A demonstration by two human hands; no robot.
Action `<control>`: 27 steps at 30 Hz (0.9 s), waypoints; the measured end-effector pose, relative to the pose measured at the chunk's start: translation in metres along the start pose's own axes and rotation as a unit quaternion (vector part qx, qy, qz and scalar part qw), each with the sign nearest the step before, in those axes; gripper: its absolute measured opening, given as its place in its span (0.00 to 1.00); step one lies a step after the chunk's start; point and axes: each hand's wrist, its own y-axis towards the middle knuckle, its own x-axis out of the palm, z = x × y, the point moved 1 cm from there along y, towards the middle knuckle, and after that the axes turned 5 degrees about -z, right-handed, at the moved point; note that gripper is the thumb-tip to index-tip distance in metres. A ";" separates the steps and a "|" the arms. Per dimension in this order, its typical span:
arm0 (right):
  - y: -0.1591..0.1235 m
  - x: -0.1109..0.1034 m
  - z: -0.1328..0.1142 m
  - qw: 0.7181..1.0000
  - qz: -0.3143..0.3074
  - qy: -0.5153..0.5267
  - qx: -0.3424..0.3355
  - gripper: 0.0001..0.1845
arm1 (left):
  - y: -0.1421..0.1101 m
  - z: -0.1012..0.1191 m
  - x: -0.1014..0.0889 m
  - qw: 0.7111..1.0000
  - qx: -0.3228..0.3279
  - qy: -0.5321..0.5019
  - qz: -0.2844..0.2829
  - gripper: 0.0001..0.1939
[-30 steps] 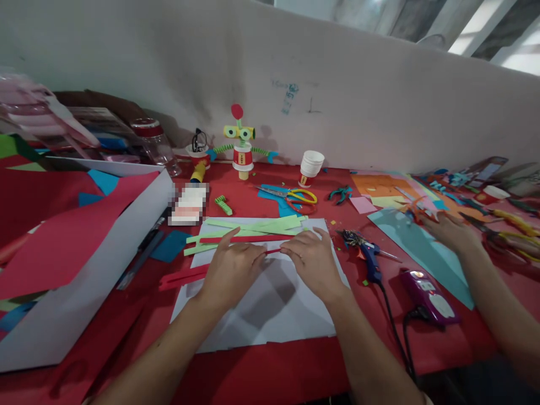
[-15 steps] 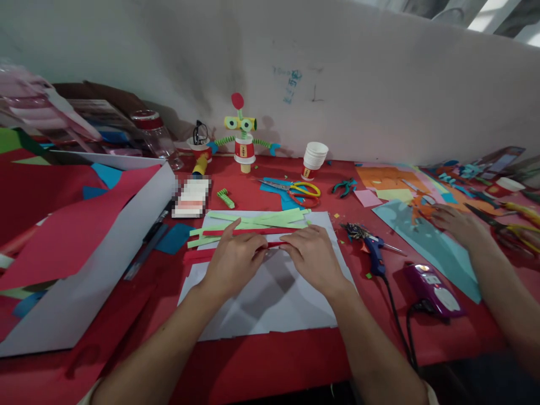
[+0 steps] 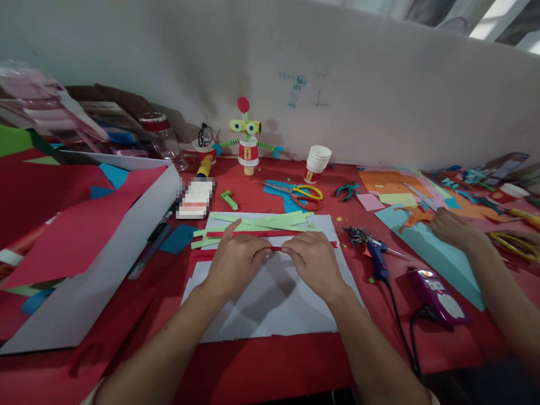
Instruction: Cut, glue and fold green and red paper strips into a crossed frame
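Note:
My left hand point(image 3: 240, 260) and my right hand point(image 3: 310, 256) face each other over a white sheet point(image 3: 270, 315). Both are closed, fingertips pinching a narrow red paper strip point(image 3: 276, 248) that shows in the small gap between them. Most of that strip is hidden by my fingers. Just beyond my hands lie several light green paper strips point(image 3: 270, 221), with another red strip point(image 3: 257, 233) lying across below them. Further red paper point(image 3: 202, 255) sticks out to the left of my left hand.
Right of the sheet lie a blue glue gun point(image 3: 377, 256) and a purple power socket point(image 3: 439, 295). Behind are scissors point(image 3: 295, 191), pliers point(image 3: 346, 191), stacked paper cups point(image 3: 317, 163) and a paper-cup robot figure point(image 3: 248, 149). A co-worker's hand point(image 3: 453, 228) holds orange paper point(image 3: 415, 216). A white box point(image 3: 109, 270) stands left.
My hands keep their pinch on the red strip with little movement. The camera view has shifted slightly. At right, the co-worker's hand has shifted with the orange paper.

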 end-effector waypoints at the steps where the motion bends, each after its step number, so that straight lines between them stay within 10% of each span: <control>1: 0.000 0.000 -0.001 1.000 -0.002 0.002 0.001 0.10 | 0.000 0.001 0.000 1.000 0.004 0.007 -0.001 0.09; 27: -0.002 0.003 0.001 0.999 0.033 -0.021 -0.003 0.11 | 0.002 -0.007 -0.011 0.999 0.016 0.028 -0.039 0.03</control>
